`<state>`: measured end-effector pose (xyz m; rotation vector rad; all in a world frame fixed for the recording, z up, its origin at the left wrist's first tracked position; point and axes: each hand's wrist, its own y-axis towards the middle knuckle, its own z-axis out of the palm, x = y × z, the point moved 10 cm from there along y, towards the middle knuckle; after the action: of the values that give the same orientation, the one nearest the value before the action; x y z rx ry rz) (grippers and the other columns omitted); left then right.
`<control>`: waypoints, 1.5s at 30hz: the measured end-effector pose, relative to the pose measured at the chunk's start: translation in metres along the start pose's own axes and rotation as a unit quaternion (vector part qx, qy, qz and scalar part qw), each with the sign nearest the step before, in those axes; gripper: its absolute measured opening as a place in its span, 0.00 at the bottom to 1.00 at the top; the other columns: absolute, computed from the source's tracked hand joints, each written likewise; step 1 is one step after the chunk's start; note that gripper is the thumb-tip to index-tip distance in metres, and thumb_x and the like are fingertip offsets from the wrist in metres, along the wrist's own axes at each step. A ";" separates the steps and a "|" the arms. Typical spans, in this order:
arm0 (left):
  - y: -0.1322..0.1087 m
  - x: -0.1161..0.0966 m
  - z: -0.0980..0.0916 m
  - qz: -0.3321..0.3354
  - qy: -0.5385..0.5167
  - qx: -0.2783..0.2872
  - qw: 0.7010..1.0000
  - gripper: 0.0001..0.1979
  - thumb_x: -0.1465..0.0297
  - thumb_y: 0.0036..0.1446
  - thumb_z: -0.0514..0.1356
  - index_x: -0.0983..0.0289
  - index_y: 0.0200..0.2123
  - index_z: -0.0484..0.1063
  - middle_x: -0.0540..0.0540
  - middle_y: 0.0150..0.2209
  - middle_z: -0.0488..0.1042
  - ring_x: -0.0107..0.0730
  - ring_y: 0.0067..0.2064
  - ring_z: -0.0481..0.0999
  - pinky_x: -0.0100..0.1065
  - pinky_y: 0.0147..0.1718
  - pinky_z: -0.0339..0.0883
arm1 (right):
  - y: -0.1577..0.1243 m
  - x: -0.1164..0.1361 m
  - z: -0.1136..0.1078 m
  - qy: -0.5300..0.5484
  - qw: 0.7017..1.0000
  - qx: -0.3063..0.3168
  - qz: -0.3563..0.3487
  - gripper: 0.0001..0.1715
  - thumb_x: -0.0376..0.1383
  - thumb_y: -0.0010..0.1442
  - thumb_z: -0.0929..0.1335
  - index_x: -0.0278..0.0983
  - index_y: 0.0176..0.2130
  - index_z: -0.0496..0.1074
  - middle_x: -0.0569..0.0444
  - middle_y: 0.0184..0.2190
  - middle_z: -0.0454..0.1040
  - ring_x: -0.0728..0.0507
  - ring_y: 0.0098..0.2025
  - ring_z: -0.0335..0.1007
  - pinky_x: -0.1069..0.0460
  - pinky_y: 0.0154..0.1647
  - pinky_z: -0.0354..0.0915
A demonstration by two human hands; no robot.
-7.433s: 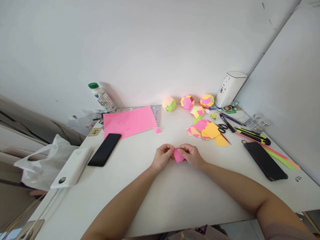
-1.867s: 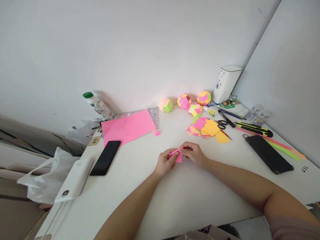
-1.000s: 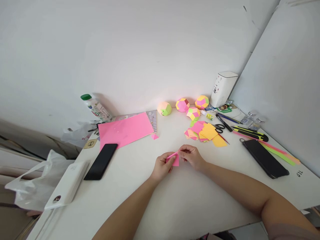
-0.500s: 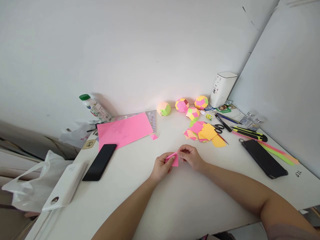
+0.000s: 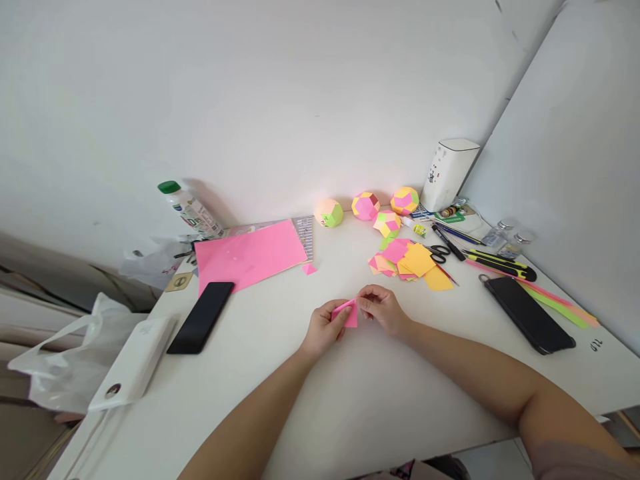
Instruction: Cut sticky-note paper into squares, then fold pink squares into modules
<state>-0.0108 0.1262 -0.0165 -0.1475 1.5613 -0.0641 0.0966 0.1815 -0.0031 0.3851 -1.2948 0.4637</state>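
Note:
A small pink square of paper (image 5: 351,318), with its upper edge folded, is held above the middle of the white table (image 5: 280,393). My left hand (image 5: 324,327) pinches it from the left, thumb on top. At its upper right corner, the thumb and fingertips of my right hand (image 5: 383,308) close on the folded edge. Beyond my hands lies a pile of yellow, pink and orange paper pieces (image 5: 417,260). A small folded pink piece (image 5: 309,269) rests near a large pink sheet (image 5: 250,253).
Several faceted paper balls (image 5: 329,213) stand along the wall. Scissors (image 5: 440,253), a cutter (image 5: 505,267) and a black phone case (image 5: 530,313) are at the right. To the left are a black phone (image 5: 201,318), a white box (image 5: 133,363) and a green-capped bottle (image 5: 193,210).
The view has shifted slightly, so everything sits a little differently in the picture. Both hands keep their grip on the pink paper, with almost no other movement.

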 end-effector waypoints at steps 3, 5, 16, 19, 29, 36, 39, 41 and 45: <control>0.000 0.001 0.000 0.004 0.003 0.003 1.000 0.21 0.55 0.55 0.59 0.68 0.42 0.73 0.44 0.14 0.60 0.20 0.15 0.57 0.25 0.15 0.51 | 0.001 -0.001 0.000 0.005 1.000 -0.001 0.002 0.12 0.42 0.51 0.72 0.37 0.29 0.71 0.61 0.19 0.66 0.52 0.20 0.59 0.54 0.21 0.57; 0.001 0.002 0.000 0.004 0.004 0.005 1.000 0.22 0.55 0.55 0.58 0.68 0.42 0.73 0.44 0.14 0.60 0.20 0.15 0.57 0.25 0.15 0.51 | 0.001 -0.002 0.000 0.005 1.000 0.000 0.002 0.11 0.42 0.51 0.72 0.37 0.29 0.71 0.61 0.18 0.65 0.52 0.20 0.59 0.54 0.21 0.57; 0.000 0.001 0.001 -0.004 -0.009 0.003 1.000 0.22 0.54 0.53 0.59 0.67 0.39 0.73 0.43 0.14 0.59 0.20 0.14 0.56 0.25 0.14 0.50 | 0.000 0.001 -0.001 0.005 1.000 -0.006 0.003 0.12 0.42 0.51 0.73 0.37 0.28 0.71 0.61 0.18 0.65 0.52 0.20 0.58 0.54 0.22 0.57; 0.000 0.000 0.000 -0.012 -0.015 -0.007 1.000 0.21 0.54 0.53 0.60 0.67 0.38 0.73 0.43 0.13 0.60 0.20 0.14 0.56 0.25 0.14 0.50 | 0.000 0.001 -0.001 0.005 1.000 -0.010 0.003 0.12 0.43 0.50 0.73 0.37 0.27 0.72 0.61 0.18 0.64 0.52 0.20 0.57 0.54 0.22 0.57; 0.005 0.006 -0.007 -0.018 -0.069 -0.028 0.997 0.20 0.54 0.50 0.62 0.66 0.35 0.71 0.43 0.12 0.62 0.20 0.14 0.57 0.25 0.14 0.50 | -0.001 0.004 0.000 0.011 1.000 -0.006 -0.005 0.11 0.42 0.53 0.71 0.37 0.28 0.71 0.60 0.18 0.64 0.51 0.20 0.57 0.54 0.22 0.55; 0.005 0.009 -0.008 -0.025 -0.073 -0.035 0.996 0.21 0.53 0.49 0.63 0.66 0.35 0.70 0.42 0.12 0.61 0.20 0.13 0.57 0.25 0.14 0.49 | -0.001 0.000 -0.001 0.009 1.000 -0.011 -0.001 0.13 0.45 0.58 0.68 0.38 0.32 0.67 0.61 0.18 0.64 0.51 0.20 0.58 0.54 0.22 0.56; 0.004 0.007 -0.006 -0.030 -0.064 -0.031 0.997 0.21 0.53 0.50 0.62 0.66 0.35 0.70 0.42 0.12 0.61 0.20 0.13 0.57 0.25 0.14 0.49 | -0.002 0.002 0.001 -0.024 1.000 -0.004 -0.012 0.14 0.45 0.56 0.70 0.39 0.38 0.67 0.62 0.21 0.64 0.51 0.21 0.59 0.54 0.21 0.58; 0.003 0.004 -0.004 -0.028 -0.056 -0.025 0.998 0.21 0.53 0.50 0.62 0.66 0.35 0.71 0.43 0.13 0.62 0.20 0.14 0.57 0.25 0.14 0.49 | -0.003 0.004 0.006 -0.057 0.998 0.014 -0.025 0.14 0.44 0.55 0.70 0.39 0.38 0.69 0.60 0.24 0.65 0.51 0.22 0.60 0.54 0.22 0.59; 0.003 -0.002 -0.002 -0.005 -0.057 -0.020 0.998 0.20 0.54 0.50 0.63 0.66 0.35 0.71 0.47 0.20 0.68 0.20 0.17 0.61 0.26 0.16 0.54 | -0.004 0.003 0.007 -0.081 0.996 0.014 -0.018 0.13 0.46 0.56 0.69 0.38 0.34 0.69 0.59 0.23 0.67 0.50 0.23 0.63 0.54 0.22 0.61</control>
<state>-0.0133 0.1298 -0.0149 -0.1871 1.4482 -0.0324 0.0939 0.1745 0.0013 0.4767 -1.4373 0.4282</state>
